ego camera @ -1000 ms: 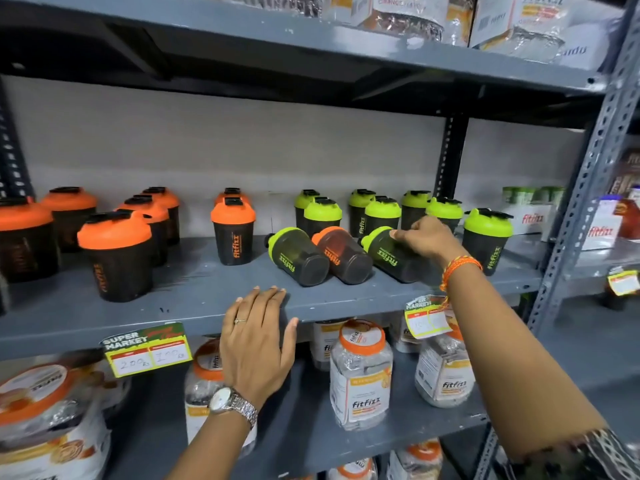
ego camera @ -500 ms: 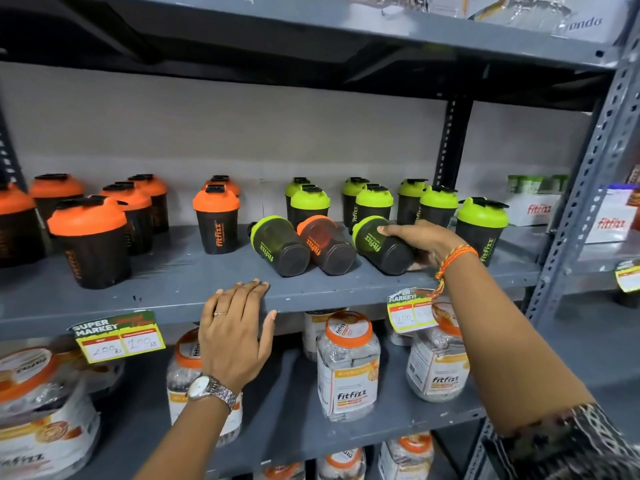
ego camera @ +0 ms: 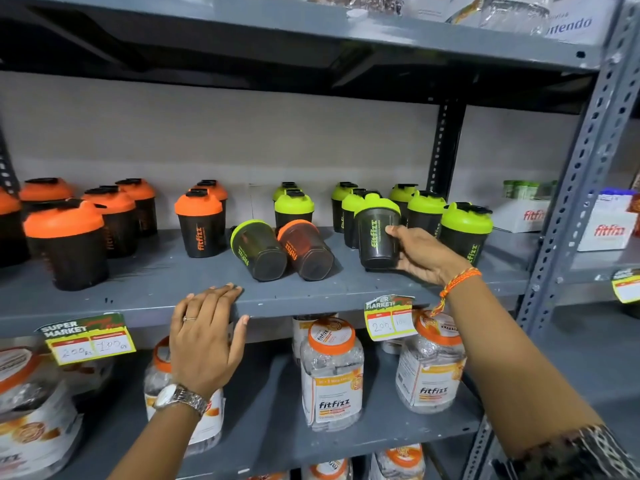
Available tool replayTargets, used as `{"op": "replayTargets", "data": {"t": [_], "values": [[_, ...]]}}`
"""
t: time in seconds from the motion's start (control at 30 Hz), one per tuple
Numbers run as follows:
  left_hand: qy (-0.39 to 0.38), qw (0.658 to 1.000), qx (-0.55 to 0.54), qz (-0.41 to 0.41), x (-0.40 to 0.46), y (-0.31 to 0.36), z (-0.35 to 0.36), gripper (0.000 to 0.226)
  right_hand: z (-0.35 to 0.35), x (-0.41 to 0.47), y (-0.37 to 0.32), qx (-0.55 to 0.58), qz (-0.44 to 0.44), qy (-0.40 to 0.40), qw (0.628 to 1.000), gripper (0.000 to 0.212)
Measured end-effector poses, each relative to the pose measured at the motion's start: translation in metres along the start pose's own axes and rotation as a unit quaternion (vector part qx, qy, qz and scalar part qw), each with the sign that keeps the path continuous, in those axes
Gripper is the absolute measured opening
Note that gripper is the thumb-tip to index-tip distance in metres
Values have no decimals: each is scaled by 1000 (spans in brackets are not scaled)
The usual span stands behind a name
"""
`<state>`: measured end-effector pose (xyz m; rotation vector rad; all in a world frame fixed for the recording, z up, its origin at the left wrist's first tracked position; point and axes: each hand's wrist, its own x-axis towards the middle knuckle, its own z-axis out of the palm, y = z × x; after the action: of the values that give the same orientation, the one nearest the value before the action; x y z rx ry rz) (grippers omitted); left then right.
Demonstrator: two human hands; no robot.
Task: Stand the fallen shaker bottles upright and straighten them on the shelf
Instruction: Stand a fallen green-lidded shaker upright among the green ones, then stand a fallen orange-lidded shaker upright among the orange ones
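1. Where it lay on its side a second ago, the green-lidded shaker (ego camera: 377,233) now stands nearly upright at 3 o'clock on the shelf (ego camera: 145,289), right hand (ego camera: 424,259) clasped round its base.
2. Left hand (ego camera: 204,336): flat, fingers spread on the shelf edge, holding nothing.
3. Outstanding: fallen green shaker (ego camera: 258,249) and fallen orange shaker (ego camera: 304,249), centre, touching.

Price tag (ego camera: 391,320) handwriting is unreadable; leftmost orange-lidded shaker (ego camera: 8,230) is cut by the frame edge.

Shakers (ego camera: 377,237) black, lids green or orange; shelf (ego camera: 138,289) grey.
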<state>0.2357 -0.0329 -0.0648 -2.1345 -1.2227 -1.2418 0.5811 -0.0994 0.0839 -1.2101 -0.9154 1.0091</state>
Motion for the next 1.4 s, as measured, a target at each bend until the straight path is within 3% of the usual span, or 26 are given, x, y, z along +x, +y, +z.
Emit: {"op": "replayTargets", "data": {"t": [0.13,0.2,0.23,0.37,0.5,0.73,0.97,1.03,1.1,1.13,1.2,1.27,1.33,1.4], "values": [[-12,1000,-3,-5,0,4,-3,45,-9,8,11,-27,-49,-3,998,29],[-16,1000,-5,-9,0,6,-5,44,-10,11,15,-49,-61,1,997,58],[-19,1000,-6,-13,0,7,-5,44,-8,9,15,-52,-65,-6,997,56],[-28,999,-15,-21,1,9,-8,45,-14,20,22,-104,-86,-7,991,16],[-34,999,-19,-18,0,9,-10,45,-23,22,25,-156,-105,-17,982,29],[-39,998,-23,-31,0,11,-10,44,-25,15,23,-257,-130,-36,957,30],[-36,998,-38,-33,1,12,-11,42,-24,4,21,-231,-123,-34,965,49],[-35,998,-44,-33,1,12,-11,42,-22,-6,22,-236,-98,-8,967,73],[-37,997,-48,-36,1,12,-12,42,-15,-17,21,-275,-81,66,956,97],[-40,997,-48,-37,1,12,-11,42,-11,-25,21,-308,-75,115,941,93],[-43,997,-45,-35,1,10,-10,43,6,-44,21,-389,-96,190,896,65],[-45,998,-43,-30,1,8,-9,43,32,-65,17,-429,-145,192,871,46],[-47,998,-43,-26,1,6,-9,42,56,-70,9,-436,-175,166,867,55],[-49,998,-42,-25,0,5,-9,42,78,-59,0,-425,-150,141,881,60]]}}
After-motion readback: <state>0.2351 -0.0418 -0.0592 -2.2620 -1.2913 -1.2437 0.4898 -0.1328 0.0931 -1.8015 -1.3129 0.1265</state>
